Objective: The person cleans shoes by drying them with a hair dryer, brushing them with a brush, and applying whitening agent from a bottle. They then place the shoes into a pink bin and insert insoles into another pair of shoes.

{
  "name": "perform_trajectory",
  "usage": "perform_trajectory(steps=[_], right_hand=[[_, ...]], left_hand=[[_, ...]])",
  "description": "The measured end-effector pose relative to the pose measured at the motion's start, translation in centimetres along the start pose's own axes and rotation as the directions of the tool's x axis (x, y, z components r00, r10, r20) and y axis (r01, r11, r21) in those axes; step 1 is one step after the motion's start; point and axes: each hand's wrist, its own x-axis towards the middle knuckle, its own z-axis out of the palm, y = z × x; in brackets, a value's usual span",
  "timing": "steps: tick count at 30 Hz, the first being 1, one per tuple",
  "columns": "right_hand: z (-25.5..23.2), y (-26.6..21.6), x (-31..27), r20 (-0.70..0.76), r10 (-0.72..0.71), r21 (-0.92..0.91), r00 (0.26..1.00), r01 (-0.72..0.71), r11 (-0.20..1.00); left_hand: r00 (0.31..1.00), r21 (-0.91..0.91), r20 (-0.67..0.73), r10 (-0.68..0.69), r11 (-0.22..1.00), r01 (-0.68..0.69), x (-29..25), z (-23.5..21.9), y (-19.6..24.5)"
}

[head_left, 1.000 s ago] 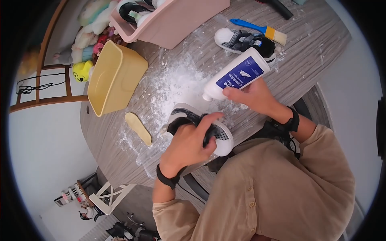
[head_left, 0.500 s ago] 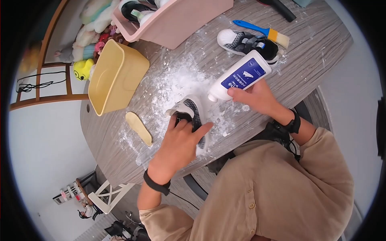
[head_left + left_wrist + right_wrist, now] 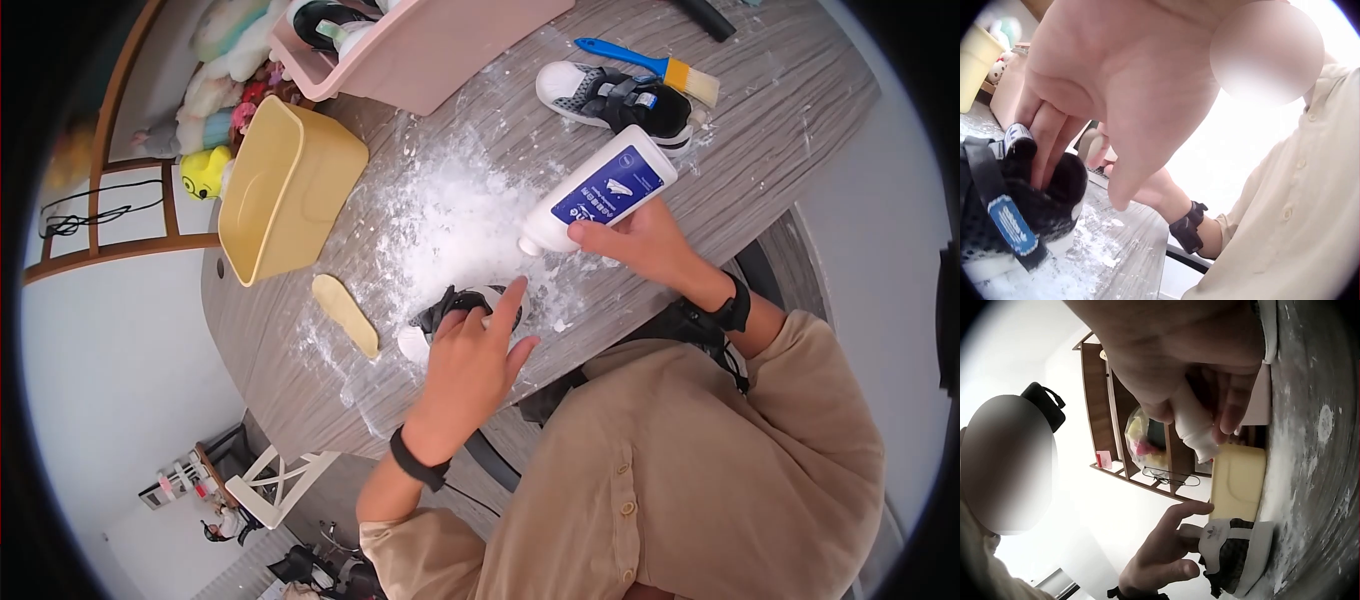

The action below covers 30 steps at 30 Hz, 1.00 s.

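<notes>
My left hand (image 3: 470,365) dips its middle fingers into the opening of a black-and-white sneaker (image 3: 436,316), as the left wrist view shows; they are straight. Its index finger and thumb stick out, off the shoe. The white toe points left in the head view, and the sole sits down at the powdered table. To the right, my right hand (image 3: 645,245) grips a white squeeze bottle (image 3: 540,235) with a blue label, tilted with its cap down toward the left. Beyond the bottle lies a second sneaker (image 3: 570,88) like the first.
White powder (image 3: 455,215) covers the middle of the wood-look table. A cream insole (image 3: 345,315) lies at the left, near a yellow bin (image 3: 325,200). A pink tub (image 3: 430,60) with shoes stands at the back. A blue-handled brush (image 3: 625,55) lies against the second sneaker.
The sneaker has turned so that its toe, first toward the lower right, now points left. My left thumb has come away from it. The bottle has shifted slightly right.
</notes>
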Motion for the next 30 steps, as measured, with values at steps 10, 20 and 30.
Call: perform_trajectory(steps=[10, 20, 30], right_hand=[[0.1, -1.4, -2.6, 0.290, -0.436, -0.320, 0.852, 0.515, 0.795], [1.6, -1.5, -3.3, 0.293, -0.627, -0.381, 0.722, 0.689, 0.616], [1.6, -2.3, -4.3, 0.214, -0.395, -0.359, 0.893, 0.448, 0.819]], left_hand=[[0.896, -0.522, -0.229, -0.381, 0.824, 0.218, 0.8, -1.3, -0.8], [0.882, -0.758, -0.180, -0.435, 0.633, 0.158, 0.3, -3.1, 1.0], [0.926, -0.597, -0.302, -0.227, 0.802, 0.002, -0.2, -2.7, 1.3]])
